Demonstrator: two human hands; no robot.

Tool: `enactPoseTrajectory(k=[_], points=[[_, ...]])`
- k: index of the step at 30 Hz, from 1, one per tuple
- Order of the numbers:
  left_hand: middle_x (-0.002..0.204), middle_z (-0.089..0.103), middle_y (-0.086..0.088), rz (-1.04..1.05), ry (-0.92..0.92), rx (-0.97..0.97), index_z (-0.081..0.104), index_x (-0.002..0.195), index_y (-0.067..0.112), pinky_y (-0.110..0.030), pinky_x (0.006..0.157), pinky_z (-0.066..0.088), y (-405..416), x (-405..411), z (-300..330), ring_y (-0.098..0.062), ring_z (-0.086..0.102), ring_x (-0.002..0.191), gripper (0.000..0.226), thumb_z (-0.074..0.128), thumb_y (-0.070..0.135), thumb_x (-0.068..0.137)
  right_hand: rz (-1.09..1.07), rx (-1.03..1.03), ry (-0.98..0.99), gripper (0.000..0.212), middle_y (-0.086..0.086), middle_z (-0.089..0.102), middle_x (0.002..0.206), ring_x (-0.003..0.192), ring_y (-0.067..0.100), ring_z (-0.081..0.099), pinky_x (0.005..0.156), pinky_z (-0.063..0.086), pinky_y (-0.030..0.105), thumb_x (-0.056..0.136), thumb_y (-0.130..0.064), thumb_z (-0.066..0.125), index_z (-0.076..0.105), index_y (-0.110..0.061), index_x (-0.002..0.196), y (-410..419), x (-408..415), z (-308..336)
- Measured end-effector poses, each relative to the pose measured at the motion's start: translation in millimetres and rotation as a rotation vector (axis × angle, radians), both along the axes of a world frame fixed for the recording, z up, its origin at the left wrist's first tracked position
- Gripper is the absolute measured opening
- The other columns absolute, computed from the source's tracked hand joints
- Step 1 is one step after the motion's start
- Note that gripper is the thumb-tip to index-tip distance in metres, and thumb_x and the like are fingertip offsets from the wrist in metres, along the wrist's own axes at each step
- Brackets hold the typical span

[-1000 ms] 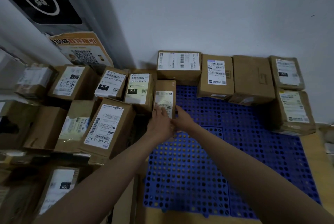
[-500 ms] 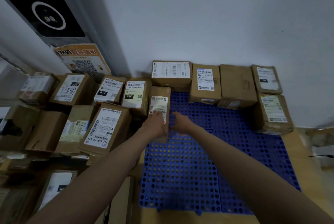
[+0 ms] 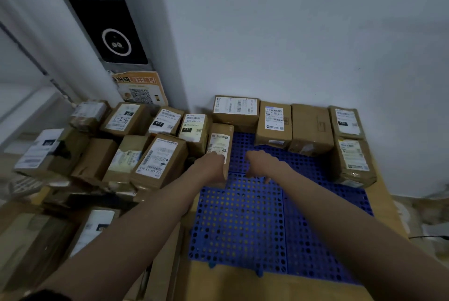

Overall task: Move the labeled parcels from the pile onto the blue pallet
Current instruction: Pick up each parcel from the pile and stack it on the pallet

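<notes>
Two bare hands reach out — the left hand [image 3: 211, 164] rests on a narrow brown cardboard parcel [image 3: 219, 152] at the perforated blue plastic pallet's [image 3: 245, 223] left edge. Just right, the right hand [image 3: 261, 164] hangs loosely curled, holding nothing.

— Where are the arms?

— Both reach forward, bare, forearms converging toward the narrow parcel [image 3: 219, 150].

— The left hand [image 3: 211, 166]?

— It lies against the near end of that parcel, back of the hand up, fingers on its labeled top; whether they curl round it I can't tell.

— And the right hand [image 3: 261, 163]?

— Just to the right of the parcel, apart from it, palm down, fingers loosely bent, holding nothing.
</notes>
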State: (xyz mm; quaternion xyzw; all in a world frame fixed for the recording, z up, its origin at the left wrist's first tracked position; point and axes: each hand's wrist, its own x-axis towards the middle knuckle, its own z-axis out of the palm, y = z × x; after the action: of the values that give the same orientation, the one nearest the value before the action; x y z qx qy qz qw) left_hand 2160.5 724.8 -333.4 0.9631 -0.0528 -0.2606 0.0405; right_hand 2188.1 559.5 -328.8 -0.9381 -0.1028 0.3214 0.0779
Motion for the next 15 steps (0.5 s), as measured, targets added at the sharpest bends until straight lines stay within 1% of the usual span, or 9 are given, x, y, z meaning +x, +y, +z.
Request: enactPoseTrajectory(k=[2, 4, 7, 9, 10, 11, 13, 14, 15], points=[[0.132, 0.048, -0.005, 0.008, 0.003, 0.006, 0.046, 0.135, 0.015, -0.039, 0.088, 0.052, 4.9, -15.1, 6.9, -0.023, 0.053, 0.113, 0.070, 0.075, 0.042, 0.078, 0.038, -0.025, 0.004, 0.048, 0.012, 0.051, 0.123, 0.094, 0.028, 0.059, 0.085, 0.057, 0.045, 0.088, -0.026, 0.071, 0.048, -0.013, 0.128, 6.3, -10.3, 8.6], [0.129, 0.051, -0.005, 0.029, 0.027, 0.012, 0.050, 0.133, 0.016, -0.035, 0.084, 0.052, 12.8, -30.5, 13.7, -0.022, 0.056, 0.108, 0.063, 0.076, 0.037, 0.080, 0.080, -0.035, 0.006, 0.049, 0.011, 0.052, 0.124, 0.091, 0.026, 0.059, 0.083, 0.058, 0.044, 0.089, -0.026, 0.070, 0.048, -0.014, 0.130, 14.8, -21.0, 14.8], [0.124, 0.055, -0.005, 0.082, 0.030, -0.005, 0.054, 0.129, 0.016, -0.037, 0.088, 0.053, 31.4, -57.3, 23.6, -0.023, 0.058, 0.106, 0.056, 0.077, 0.029, 0.080, 0.125, 0.006, 0.021, 0.057, 0.011, 0.053, 0.127, 0.089, 0.026, 0.062, 0.073, 0.061, 0.042, 0.086, -0.026, 0.073, 0.047, -0.016, 0.135, 28.5, -38.7, 22.6], [0.121, 0.057, -0.007, 0.113, 0.023, -0.008, 0.056, 0.126, 0.013, -0.038, 0.088, 0.053, 47.7, -77.3, 29.4, -0.024, 0.059, 0.106, 0.050, 0.075, 0.029, 0.082, 0.146, 0.037, 0.044, 0.056, 0.012, 0.052, 0.128, 0.089, 0.029, 0.064, 0.068, 0.062, 0.044, 0.087, -0.024, 0.073, 0.048, -0.013, 0.136, 38.1, -50.5, 26.9], [0.118, 0.058, -0.007, 0.127, 0.018, -0.010, 0.057, 0.122, 0.011, -0.037, 0.086, 0.054, 56.7, -87.3, 31.7, -0.024, 0.059, 0.103, 0.046, 0.074, 0.028, 0.083, 0.156, 0.048, 0.064, 0.054, 0.013, 0.052, 0.128, 0.089, 0.030, 0.064, 0.067, 0.062, 0.045, 0.088, -0.023, 0.071, 0.049, -0.011, 0.136, 43.7, -56.4, 29.3], [0.112, 0.058, -0.006, 0.135, 0.014, -0.016, 0.058, 0.118, 0.011, -0.035, 0.080, 0.054, 66.0, -96.6, 34.5, -0.023, 0.059, 0.099, 0.041, 0.073, 0.028, 0.084, 0.168, 0.055, 0.089, 0.054, 0.014, 0.052, 0.127, 0.090, 0.031, 0.065, 0.067, 0.062, 0.045, 0.089, -0.021, 0.070, 0.049, -0.009, 0.137, 50.1, -62.6, 31.5], [0.097, 0.058, -0.003, 0.139, 0.010, -0.033, 0.059, 0.107, 0.012, -0.033, 0.067, 0.048, 83.8, -115.7, 40.1, -0.023, 0.060, 0.089, 0.030, 0.071, 0.028, 0.085, 0.193, 0.069, 0.138, 0.058, 0.017, 0.053, 0.127, 0.093, 0.031, 0.066, 0.064, 0.062, 0.041, 0.090, -0.019, 0.069, 0.045, -0.006, 0.141, 64.8, -75.1, 36.2], [0.095, 0.060, -0.005, 0.139, 0.012, -0.040, 0.061, 0.105, 0.011, -0.034, 0.066, 0.048, 92.3, -125.2, 43.1, -0.024, 0.061, 0.087, 0.026, 0.069, 0.028, 0.086, 0.205, 0.072, 0.155, 0.061, 0.018, 0.054, 0.128, 0.094, 0.031, 0.066, 0.062, 0.062, 0.040, 0.090, -0.019, 0.070, 0.043, -0.005, 0.142, 73.2, -82.0, 39.1], [0.098, 0.064, -0.008, 0.140, 0.013, -0.048, 0.064, 0.106, 0.010, -0.036, 0.067, 0.049, 101.3, -134.4, 45.0, -0.026, 0.062, 0.090, 0.026, 0.068, 0.027, 0.087, 0.222, 0.069, 0.161, 0.060, 0.019, 0.054, 0.128, 0.095, 0.031, 0.067, 0.063, 0.062, 0.041, 0.090, -0.020, 0.070, 0.043, -0.006, 0.142, 81.6, -89.3, 42.0]])
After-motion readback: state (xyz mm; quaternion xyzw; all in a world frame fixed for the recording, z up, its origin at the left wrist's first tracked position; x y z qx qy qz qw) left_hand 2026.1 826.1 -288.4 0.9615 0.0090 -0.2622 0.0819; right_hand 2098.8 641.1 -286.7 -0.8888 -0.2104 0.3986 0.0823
